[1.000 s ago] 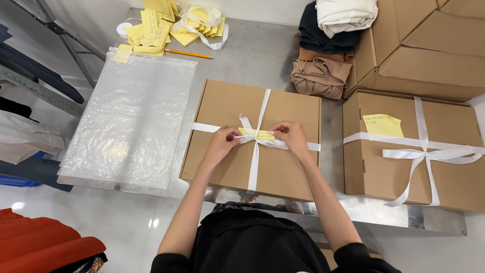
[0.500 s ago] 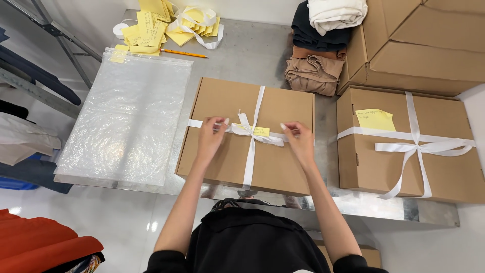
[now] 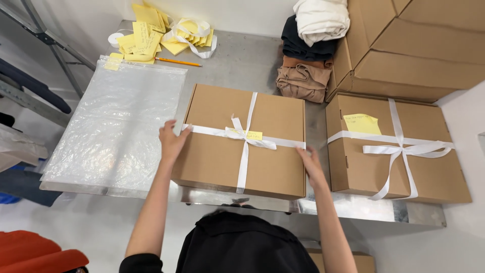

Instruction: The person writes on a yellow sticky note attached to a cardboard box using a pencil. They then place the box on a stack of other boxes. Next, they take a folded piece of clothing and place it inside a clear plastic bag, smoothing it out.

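Note:
A flat brown cardboard box lies in front of me on the metal table. A white ribbon is tied crosswise round it, with a small yellow note under the knot. My left hand grips the box's left edge where the ribbon wraps over. My right hand presses against the box's right side near the front corner.
A bubble-wrap sheet lies to the left. A second ribboned box with a yellow note stands to the right. Behind it are stacked cartons, folded clothes, yellow notes, a pencil and a ribbon roll.
Both hands left the ribbon knot at the box's middle and moved outward to the box's left and right sides.

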